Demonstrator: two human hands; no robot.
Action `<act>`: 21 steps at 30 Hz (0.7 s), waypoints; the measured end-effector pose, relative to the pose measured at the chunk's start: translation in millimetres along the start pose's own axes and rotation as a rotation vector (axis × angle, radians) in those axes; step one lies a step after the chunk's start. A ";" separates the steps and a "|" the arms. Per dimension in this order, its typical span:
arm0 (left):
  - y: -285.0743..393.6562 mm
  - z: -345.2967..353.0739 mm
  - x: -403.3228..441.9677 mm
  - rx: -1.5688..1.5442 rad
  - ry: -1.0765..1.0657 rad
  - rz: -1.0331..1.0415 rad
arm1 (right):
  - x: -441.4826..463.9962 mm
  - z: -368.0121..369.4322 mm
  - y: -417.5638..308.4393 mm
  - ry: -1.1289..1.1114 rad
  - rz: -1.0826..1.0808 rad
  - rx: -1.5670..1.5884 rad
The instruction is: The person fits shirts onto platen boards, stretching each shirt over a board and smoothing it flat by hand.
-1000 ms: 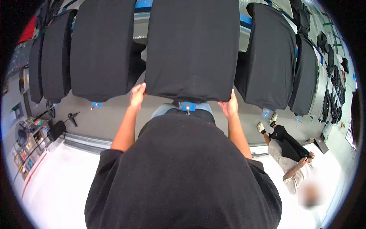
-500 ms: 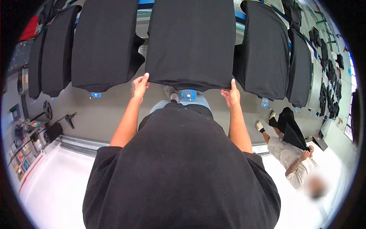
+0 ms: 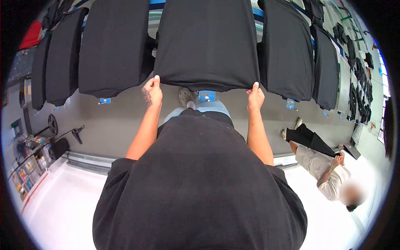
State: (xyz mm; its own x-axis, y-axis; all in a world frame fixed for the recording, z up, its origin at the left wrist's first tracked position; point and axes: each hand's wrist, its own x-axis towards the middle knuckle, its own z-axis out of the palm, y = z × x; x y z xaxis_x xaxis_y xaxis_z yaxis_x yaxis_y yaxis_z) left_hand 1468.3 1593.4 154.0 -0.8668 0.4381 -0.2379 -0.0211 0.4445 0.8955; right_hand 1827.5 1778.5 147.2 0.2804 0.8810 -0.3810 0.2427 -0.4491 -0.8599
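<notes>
In front of me a black shirt [image 3: 206,46] lies stretched flat over a board, its near hem bunched along the front edge. My left hand [image 3: 153,92] pinches the hem at its left corner, thumb on top. At the right corner my right hand [image 3: 255,96] grips the same hem between thumb and fingers. The cloth between the two hands is drawn wide and looks mostly smooth. Below the hem a blue bracket [image 3: 207,96] of the board sticks out toward me.
Similar boards with black shirts flank mine, a left one [image 3: 110,50] and a right one [image 3: 287,54]. At the lower right a person [image 3: 321,166] holds black cloth [image 3: 310,139]. A fan [image 3: 20,141] and a shelf [image 3: 31,171] stand at the far left.
Both hands have kept hold of the shirt; its near corners are now pulled farther apart and slightly up in view. The person at right has shifted a little with the black cloth.
</notes>
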 end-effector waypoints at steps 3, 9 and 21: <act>-19.6 0.4 6.8 -0.164 0.021 -0.038 | -3.9 -2.5 0.3 -0.018 -0.020 0.025; -36.8 -2.9 5.1 -0.543 -0.041 -0.193 | -5.1 -3.3 9.5 -0.012 0.018 0.148; -32.8 -11.5 -8.1 -0.724 -0.119 -0.297 | 0.5 -12.5 13.7 -0.113 0.168 0.328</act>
State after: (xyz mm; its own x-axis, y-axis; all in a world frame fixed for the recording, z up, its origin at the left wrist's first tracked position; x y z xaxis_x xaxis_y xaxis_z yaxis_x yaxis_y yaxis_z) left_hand 1470.3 1566.3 130.9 -0.7156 0.4797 -0.5077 -0.5977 -0.0444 0.8005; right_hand 1842.5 1771.0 139.5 0.1819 0.8185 -0.5449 -0.1132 -0.5331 -0.8385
